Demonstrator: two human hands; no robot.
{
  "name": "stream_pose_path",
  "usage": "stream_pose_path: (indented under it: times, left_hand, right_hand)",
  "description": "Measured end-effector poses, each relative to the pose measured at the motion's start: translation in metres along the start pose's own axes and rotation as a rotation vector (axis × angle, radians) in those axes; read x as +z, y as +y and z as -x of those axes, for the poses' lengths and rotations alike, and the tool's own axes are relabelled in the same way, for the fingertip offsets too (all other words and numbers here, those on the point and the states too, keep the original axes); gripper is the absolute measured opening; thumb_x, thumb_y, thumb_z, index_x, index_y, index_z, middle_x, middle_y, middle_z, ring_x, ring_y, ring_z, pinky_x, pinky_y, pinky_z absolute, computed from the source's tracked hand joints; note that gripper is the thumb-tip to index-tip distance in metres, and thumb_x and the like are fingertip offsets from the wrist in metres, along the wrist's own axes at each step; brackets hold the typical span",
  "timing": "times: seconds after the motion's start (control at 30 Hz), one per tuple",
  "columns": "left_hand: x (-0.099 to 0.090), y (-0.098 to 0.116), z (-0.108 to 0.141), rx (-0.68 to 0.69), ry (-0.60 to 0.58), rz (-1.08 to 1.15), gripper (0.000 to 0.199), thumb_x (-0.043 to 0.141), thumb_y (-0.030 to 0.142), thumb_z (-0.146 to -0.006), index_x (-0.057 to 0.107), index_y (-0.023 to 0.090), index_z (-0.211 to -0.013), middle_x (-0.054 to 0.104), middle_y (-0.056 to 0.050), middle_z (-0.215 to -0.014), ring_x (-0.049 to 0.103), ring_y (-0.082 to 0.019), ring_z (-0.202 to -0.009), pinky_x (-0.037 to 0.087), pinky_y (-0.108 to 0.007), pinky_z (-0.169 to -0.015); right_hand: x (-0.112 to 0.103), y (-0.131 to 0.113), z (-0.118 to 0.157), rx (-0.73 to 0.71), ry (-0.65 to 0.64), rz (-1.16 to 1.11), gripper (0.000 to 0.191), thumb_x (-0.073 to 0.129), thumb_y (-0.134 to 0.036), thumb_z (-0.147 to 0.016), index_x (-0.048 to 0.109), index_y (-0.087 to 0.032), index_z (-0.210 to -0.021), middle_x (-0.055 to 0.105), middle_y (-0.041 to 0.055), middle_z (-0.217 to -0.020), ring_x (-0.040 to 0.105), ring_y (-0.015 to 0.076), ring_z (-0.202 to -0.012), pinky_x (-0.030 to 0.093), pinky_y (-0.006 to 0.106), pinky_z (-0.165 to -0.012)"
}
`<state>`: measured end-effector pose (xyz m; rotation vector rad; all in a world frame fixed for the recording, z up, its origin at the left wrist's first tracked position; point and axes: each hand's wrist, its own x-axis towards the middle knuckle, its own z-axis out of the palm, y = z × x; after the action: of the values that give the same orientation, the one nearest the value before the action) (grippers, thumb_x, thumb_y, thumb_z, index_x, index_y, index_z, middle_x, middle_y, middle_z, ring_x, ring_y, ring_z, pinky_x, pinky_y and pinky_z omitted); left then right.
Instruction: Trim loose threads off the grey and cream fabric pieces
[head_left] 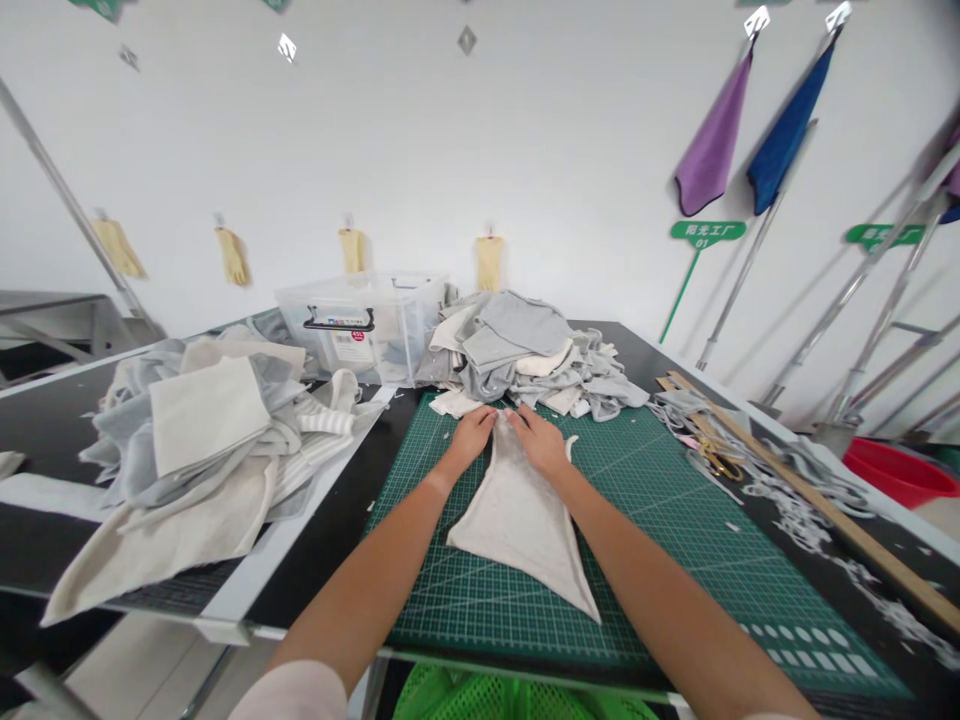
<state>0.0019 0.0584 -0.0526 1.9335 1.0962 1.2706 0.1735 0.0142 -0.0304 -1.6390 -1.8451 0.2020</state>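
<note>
A cream-coloured piece of cloth [521, 515] lies on the green cutting mat [645, 560], its wide edge nearest me and its narrow end pointing away. At that far end my left hand [475, 432] is closed, thumb and fingertips pinching the cloth's left corner. Close beside it, my right hand [538, 440] grips the same end on the right, with its fingers partly over the cloth. Just beyond both hands rises a pile of grey and cream cloth pieces [517, 340].
Another cloth heap [210, 415] lies on the left, partly over the table's front edge. A clear plastic box [360, 330] stands behind. To the right are gold-handled scissors [718, 460], a long wooden strip [817, 500], fabric scraps [802, 520] and a red basin [900, 470].
</note>
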Motion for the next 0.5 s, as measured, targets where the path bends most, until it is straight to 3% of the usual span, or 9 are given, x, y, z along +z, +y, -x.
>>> stream_pose_path:
  times: [0.5]
  left_hand:
    - [-0.0012,-0.0057,0.0005,0.038,-0.001,0.02,0.031,0.048,0.037,-0.097,0.073,0.018,-0.1,0.073,-0.004,-0.093,0.064,-0.019,-0.089,0.049,-0.028,-0.085]
  right_hand:
    - [-0.0034,0.0,0.0009,-0.031,-0.031,0.182,0.061,0.021,-0.071,-0.1,0.063,-0.026,-0.097,0.07,0.0021,-0.083,0.064,0.0182,-0.081,0.032,0.024,-0.065]
